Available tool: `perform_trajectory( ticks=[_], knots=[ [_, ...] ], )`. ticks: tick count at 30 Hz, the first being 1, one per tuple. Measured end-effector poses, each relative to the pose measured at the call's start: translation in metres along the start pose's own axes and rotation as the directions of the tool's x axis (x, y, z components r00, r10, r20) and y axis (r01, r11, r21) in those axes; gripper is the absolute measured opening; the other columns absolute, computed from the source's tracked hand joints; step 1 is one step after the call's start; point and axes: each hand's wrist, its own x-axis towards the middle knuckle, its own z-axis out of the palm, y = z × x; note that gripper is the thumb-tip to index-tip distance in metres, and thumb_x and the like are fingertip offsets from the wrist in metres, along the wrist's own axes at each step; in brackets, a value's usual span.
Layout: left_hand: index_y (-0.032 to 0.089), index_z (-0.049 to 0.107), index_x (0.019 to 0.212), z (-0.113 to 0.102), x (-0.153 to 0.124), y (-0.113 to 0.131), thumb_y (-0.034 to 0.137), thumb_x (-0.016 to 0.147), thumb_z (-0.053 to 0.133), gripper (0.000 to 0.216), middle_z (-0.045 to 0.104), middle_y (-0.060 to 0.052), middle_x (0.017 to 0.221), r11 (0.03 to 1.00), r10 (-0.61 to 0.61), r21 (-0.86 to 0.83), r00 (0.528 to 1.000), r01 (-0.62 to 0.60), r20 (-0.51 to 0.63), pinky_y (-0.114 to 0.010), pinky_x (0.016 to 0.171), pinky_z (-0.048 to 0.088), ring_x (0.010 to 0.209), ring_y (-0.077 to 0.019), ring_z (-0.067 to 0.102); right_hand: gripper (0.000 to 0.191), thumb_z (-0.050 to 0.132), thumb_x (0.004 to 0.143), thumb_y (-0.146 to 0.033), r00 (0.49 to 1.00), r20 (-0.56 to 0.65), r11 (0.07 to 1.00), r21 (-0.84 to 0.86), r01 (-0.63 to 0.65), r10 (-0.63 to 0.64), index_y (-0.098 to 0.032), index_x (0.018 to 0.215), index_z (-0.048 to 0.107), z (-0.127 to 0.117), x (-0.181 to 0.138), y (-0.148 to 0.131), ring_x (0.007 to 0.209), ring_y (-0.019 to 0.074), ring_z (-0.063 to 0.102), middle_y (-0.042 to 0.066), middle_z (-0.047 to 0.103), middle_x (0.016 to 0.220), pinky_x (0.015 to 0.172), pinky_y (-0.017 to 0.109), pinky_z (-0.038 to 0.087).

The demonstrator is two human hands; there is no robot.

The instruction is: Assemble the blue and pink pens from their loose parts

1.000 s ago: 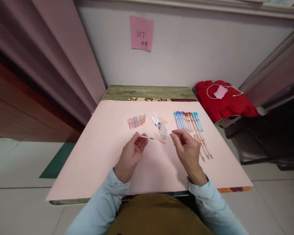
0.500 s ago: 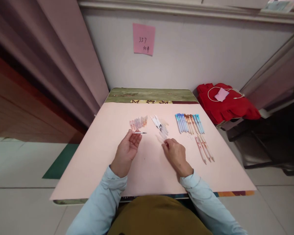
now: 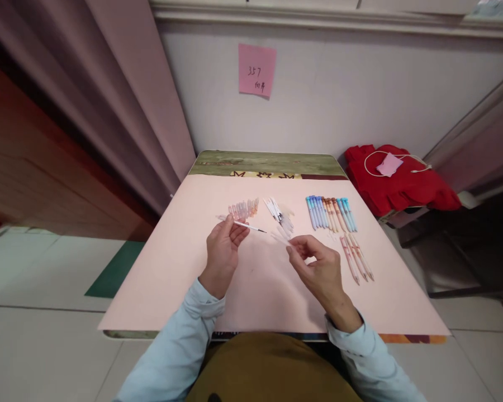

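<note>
My left hand (image 3: 223, 254) pinches a white pen refill (image 3: 251, 226) with a dark tip, which points right across the middle of the table. Between the fingertips of my right hand (image 3: 318, 267) is a translucent pen part (image 3: 280, 238), slim and faint against the paper. Just beyond my left fingers lies a row of short clear pen barrels (image 3: 243, 209) with pink, lilac and orange prints. Loose white refills (image 3: 272, 208) lie to the right of that row. Beside them is a small heap of clear pen tips (image 3: 285, 224), too blurred to make out singly.
Several blue, brown and turquoise pens (image 3: 331, 213) lie lined up at the right. Nearer me are three pale pink pens (image 3: 356, 258). Tiny clear bits (image 3: 332, 237) lie between them. Pink paper (image 3: 167, 279) covers the table; a red cloth (image 3: 411, 190) sits beyond its right edge.
My right hand has lifted from the heap of clear parts with one translucent piece. My left hand still holds the refill, now tilted downward to the right. The view has shifted slightly.
</note>
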Motion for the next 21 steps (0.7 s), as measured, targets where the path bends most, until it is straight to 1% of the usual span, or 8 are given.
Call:
perform_trajectory(
  ticks=[3,9,13,21],
  knots=[
    [0.013,0.064,0.083,0.002,-0.0024,-0.0009,0.027,0.084,0.073,0.016,0.072,-0.005,0.074,1.0,-0.001,0.007,1.0,0.001,0.005,-0.025,0.067,0.058,0.065,-0.013,0.07,0.009,0.062,0.082,-0.028,1.0,0.01,1.0,-0.01,0.014,-0.014,-0.021,0.084,0.067,0.0003,-0.0001,0.0022,0.054,0.0104,0.056,-0.002,0.061,0.062,0.047,0.018,0.044],
    [0.014,0.063,0.083,0.008,-0.0079,-0.0014,0.028,0.083,0.073,0.017,0.072,-0.005,0.076,1.0,0.0,0.031,1.0,-0.001,0.016,-0.025,0.067,0.058,0.065,-0.0128,0.07,0.008,0.062,0.082,-0.027,1.0,0.029,1.0,-0.011,-0.007,0.007,-0.021,0.084,0.067,0.0015,0.0003,0.0046,0.055,0.0104,0.055,-0.003,0.06,0.062,0.049,0.019,0.045],
    [0.013,0.064,0.086,0.0085,-0.0078,-0.0018,0.028,0.083,0.073,0.018,0.073,-0.006,0.08,0.998,0.009,0.055,1.0,-0.01,0.008,-0.025,0.067,0.058,0.067,-0.0133,0.07,0.008,0.061,0.082,-0.027,1.0,0.022,1.0,-0.018,-0.013,0.013,-0.021,0.083,0.067,0.0014,0.0001,0.0028,0.054,0.0103,0.054,-0.003,0.059,0.061,0.049,0.019,0.044],
    [0.014,0.063,0.083,0.0071,-0.0052,0.0007,0.027,0.083,0.072,0.017,0.072,-0.005,0.075,0.999,0.023,0.048,1.0,-0.024,0.019,-0.025,0.067,0.058,0.066,-0.0128,0.069,0.008,0.062,0.082,-0.026,1.0,0.012,0.999,-0.035,-0.002,0.003,-0.021,0.083,0.066,-0.0017,-0.0026,0.0017,0.054,0.0099,0.055,-0.003,0.06,0.062,0.048,0.018,0.044]
  ],
)
